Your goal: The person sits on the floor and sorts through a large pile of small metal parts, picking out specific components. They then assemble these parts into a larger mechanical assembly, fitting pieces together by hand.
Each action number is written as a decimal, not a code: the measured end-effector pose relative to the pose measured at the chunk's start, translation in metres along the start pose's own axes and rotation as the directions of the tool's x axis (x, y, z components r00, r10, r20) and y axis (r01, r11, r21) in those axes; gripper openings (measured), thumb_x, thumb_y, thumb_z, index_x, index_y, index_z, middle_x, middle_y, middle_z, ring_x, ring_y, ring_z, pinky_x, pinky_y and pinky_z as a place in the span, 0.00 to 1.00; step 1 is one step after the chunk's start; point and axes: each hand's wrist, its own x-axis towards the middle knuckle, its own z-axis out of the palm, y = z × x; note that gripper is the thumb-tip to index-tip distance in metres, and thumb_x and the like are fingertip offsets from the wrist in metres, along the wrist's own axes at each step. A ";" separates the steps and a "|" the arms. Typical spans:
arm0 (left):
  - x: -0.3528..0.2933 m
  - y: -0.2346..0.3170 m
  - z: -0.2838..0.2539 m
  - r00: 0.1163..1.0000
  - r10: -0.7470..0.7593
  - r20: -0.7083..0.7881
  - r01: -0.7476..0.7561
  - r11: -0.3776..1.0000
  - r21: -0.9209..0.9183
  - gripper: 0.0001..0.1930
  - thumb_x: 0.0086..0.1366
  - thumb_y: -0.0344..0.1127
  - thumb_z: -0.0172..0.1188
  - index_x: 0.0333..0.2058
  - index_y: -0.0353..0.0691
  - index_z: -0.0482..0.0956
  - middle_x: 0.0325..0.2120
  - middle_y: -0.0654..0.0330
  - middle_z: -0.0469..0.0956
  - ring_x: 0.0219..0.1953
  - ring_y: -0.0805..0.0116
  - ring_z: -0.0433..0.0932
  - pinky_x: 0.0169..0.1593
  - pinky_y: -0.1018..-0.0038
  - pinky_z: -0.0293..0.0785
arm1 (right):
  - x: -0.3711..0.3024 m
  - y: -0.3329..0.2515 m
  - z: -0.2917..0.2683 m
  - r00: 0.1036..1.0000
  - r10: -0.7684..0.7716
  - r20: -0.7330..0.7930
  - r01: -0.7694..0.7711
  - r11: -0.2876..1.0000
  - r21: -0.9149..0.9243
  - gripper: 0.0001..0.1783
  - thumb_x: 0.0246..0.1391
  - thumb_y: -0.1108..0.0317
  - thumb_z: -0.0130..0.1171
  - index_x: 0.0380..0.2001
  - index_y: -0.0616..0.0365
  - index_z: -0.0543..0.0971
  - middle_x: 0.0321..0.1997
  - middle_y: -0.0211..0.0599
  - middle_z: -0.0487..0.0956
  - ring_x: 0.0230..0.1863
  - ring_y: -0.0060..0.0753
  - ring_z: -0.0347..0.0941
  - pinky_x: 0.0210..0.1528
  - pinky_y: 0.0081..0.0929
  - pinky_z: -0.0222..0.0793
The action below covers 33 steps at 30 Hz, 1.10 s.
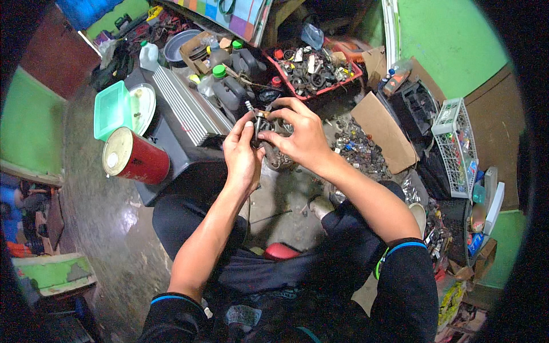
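In front of me, my left hand (243, 153) and my right hand (302, 136) are closed around a small dark metal part (259, 124). The part has a ribbed, silvery tip sticking up beyond my left fingers and a brass-coloured bit near its top. My left thumb presses along its side, while my right thumb and fingertips pinch it from the other side. My fingers hide much of it. Just below the hands, a ribbed, coil-like piece (270, 153) shows; whether it joins the held part I cannot tell.
A red tin (143, 159), a green plastic container (113, 106) and a grey finned panel (186, 106) stand at left. Dark jugs (231, 91) and a red crate (330, 90) of parts lie ahead. Loose small parts (363, 154), cardboard (386, 134) and a white basket (452, 134) are at right.
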 end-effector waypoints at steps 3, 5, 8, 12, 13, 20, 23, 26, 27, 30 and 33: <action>0.000 -0.001 0.001 0.999 0.034 -0.023 -0.035 0.999 -0.029 0.14 0.71 0.33 0.48 0.52 0.38 0.73 0.32 0.67 0.76 0.22 0.84 0.67 0.19 0.85 0.60 | -0.003 -0.004 0.003 1.000 0.015 -0.021 -0.015 1.000 -0.002 0.17 0.39 0.62 0.70 0.33 0.59 0.82 0.43 0.43 0.78 0.43 0.44 0.76 0.46 0.34 0.71; 0.001 -0.004 0.000 0.998 0.047 -0.045 -0.048 0.999 -0.010 0.14 0.70 0.33 0.49 0.52 0.37 0.73 0.35 0.67 0.76 0.23 0.84 0.67 0.20 0.85 0.61 | -0.006 -0.004 0.006 0.997 0.060 -0.051 -0.058 0.998 0.037 0.16 0.40 0.62 0.70 0.32 0.60 0.82 0.43 0.43 0.78 0.44 0.45 0.76 0.46 0.34 0.71; -0.001 -0.008 -0.001 0.991 0.125 -0.047 -0.118 0.984 0.134 0.15 0.69 0.33 0.51 0.52 0.36 0.74 0.41 0.66 0.74 0.24 0.85 0.66 0.21 0.85 0.61 | -0.010 -0.005 0.010 0.991 0.111 -0.068 -0.109 0.993 0.039 0.16 0.40 0.62 0.70 0.31 0.61 0.83 0.43 0.43 0.79 0.44 0.45 0.76 0.46 0.34 0.71; 0.006 -0.016 -0.013 0.972 0.236 -0.018 -0.227 0.952 0.204 0.15 0.68 0.32 0.52 0.51 0.32 0.75 0.52 0.60 0.69 0.42 0.75 0.72 0.43 0.80 0.69 | -0.010 -0.012 0.013 0.976 0.206 -0.072 -0.198 0.975 0.101 0.16 0.40 0.63 0.71 0.32 0.62 0.83 0.43 0.43 0.79 0.43 0.44 0.77 0.46 0.34 0.72; 0.007 -0.015 -0.011 0.959 0.283 -0.007 -0.274 0.934 0.229 0.15 0.68 0.31 0.52 0.51 0.32 0.75 0.53 0.59 0.69 0.47 0.73 0.72 0.48 0.78 0.69 | -0.010 -0.013 0.013 0.970 0.232 -0.077 -0.222 0.967 0.123 0.17 0.40 0.63 0.71 0.32 0.62 0.83 0.43 0.44 0.79 0.42 0.44 0.77 0.46 0.34 0.72; 0.004 -0.014 -0.009 0.945 0.326 0.035 -0.328 0.934 0.144 0.15 0.68 0.30 0.52 0.50 0.31 0.76 0.57 0.57 0.66 0.55 0.70 0.67 0.56 0.76 0.64 | -0.012 -0.008 0.019 0.966 0.242 -0.092 -0.214 0.947 0.240 0.16 0.38 0.65 0.72 0.30 0.64 0.81 0.41 0.44 0.78 0.42 0.42 0.77 0.45 0.33 0.72; 0.001 -0.014 -0.008 0.955 0.296 0.030 -0.297 0.945 0.135 0.15 0.67 0.29 0.53 0.51 0.30 0.75 0.57 0.57 0.65 0.55 0.71 0.67 0.55 0.77 0.65 | -0.015 -0.008 0.019 0.971 0.217 -0.102 -0.189 0.954 0.234 0.16 0.37 0.67 0.72 0.29 0.64 0.81 0.40 0.43 0.78 0.42 0.42 0.77 0.44 0.32 0.72; -0.002 -0.009 -0.005 0.958 0.284 0.034 -0.286 0.942 0.174 0.16 0.67 0.29 0.53 0.51 0.30 0.75 0.57 0.58 0.66 0.55 0.71 0.67 0.55 0.78 0.65 | -0.015 -0.010 0.018 0.972 0.213 -0.101 -0.185 0.956 0.229 0.15 0.38 0.67 0.71 0.29 0.64 0.80 0.40 0.43 0.77 0.41 0.42 0.76 0.44 0.32 0.72; -0.004 -0.008 -0.004 0.964 0.263 0.038 -0.266 0.950 0.165 0.16 0.68 0.29 0.52 0.52 0.30 0.75 0.57 0.58 0.66 0.55 0.71 0.67 0.55 0.77 0.65 | -0.015 -0.009 0.018 0.972 0.213 -0.099 -0.187 0.957 0.220 0.15 0.38 0.67 0.71 0.29 0.64 0.80 0.40 0.42 0.77 0.41 0.42 0.76 0.43 0.32 0.72; -0.001 -0.013 -0.008 0.968 0.247 0.035 -0.249 0.959 0.137 0.16 0.68 0.29 0.52 0.52 0.30 0.74 0.56 0.58 0.67 0.55 0.71 0.67 0.56 0.77 0.64 | -0.017 -0.011 0.020 0.973 0.208 -0.098 -0.188 0.965 0.185 0.14 0.40 0.67 0.70 0.29 0.63 0.80 0.42 0.42 0.76 0.41 0.41 0.76 0.41 0.31 0.72; 0.003 -0.016 -0.009 0.966 0.258 0.004 -0.256 0.955 0.150 0.16 0.68 0.30 0.52 0.53 0.31 0.73 0.52 0.59 0.70 0.47 0.74 0.71 0.49 0.79 0.68 | -0.018 -0.013 0.022 0.965 0.254 -0.059 -0.233 0.943 0.238 0.13 0.42 0.67 0.69 0.29 0.62 0.79 0.43 0.42 0.75 0.41 0.41 0.76 0.39 0.31 0.73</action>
